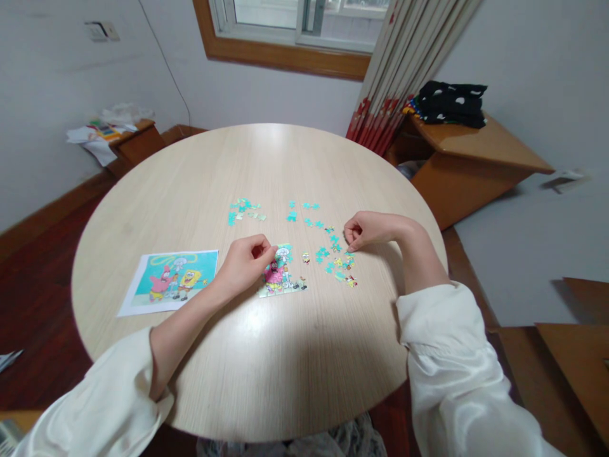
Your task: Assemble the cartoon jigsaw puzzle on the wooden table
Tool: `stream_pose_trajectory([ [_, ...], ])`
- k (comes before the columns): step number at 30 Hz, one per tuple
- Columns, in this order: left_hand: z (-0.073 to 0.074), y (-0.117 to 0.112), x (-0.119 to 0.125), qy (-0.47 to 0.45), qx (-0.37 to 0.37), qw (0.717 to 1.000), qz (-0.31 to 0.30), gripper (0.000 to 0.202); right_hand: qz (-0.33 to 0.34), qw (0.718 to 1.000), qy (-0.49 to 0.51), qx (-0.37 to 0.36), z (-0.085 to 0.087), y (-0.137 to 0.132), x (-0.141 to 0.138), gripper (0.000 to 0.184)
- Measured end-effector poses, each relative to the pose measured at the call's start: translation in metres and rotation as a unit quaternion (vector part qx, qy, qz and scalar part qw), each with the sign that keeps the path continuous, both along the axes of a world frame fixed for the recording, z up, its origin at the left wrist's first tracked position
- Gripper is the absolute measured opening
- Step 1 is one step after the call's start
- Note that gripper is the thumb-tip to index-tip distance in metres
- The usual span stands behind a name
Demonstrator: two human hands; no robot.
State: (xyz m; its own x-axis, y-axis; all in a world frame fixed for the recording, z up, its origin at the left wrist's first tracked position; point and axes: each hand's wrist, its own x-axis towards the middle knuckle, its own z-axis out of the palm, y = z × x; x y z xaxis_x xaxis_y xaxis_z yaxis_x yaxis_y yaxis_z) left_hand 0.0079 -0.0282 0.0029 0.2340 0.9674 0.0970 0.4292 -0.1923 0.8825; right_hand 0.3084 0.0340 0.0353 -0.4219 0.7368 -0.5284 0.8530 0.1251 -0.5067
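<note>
A partly joined jigsaw puzzle lies mid-table, showing a pink starfish and a pale blue-green figure. My left hand is closed at its upper left, thumb tip against or just over that edge, covering part of it. On the right, my right hand is closed, fingertips drawn together just above scattered loose puzzle pieces. Whether either hand pinches a piece is hidden. A single yellow puzzle piece sits between the joined part and the loose ones.
A printed reference picture lies left of the puzzle, beside my left forearm. More turquoise pieces are grouped farther back on the round wooden table. Behind stand a curtain and a wooden cabinet with dark cloth on top.
</note>
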Motion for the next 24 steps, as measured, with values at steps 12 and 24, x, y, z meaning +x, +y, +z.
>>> stream_pose_trajectory([
  [12, 0.0001, -0.0005, -0.0005, -0.004, 0.008, 1.0, 0.003, 0.024, 0.033, 0.998, 0.046, -0.006, -0.003, -0.0006, -0.0027, 0.032],
  [24, 0.0037, -0.0009, 0.001, -0.006, 0.007, 1.0, 0.002, 0.024, 0.014, 0.999, 0.042, 0.02, -0.0075, -0.0019, -0.0004, 0.032],
])
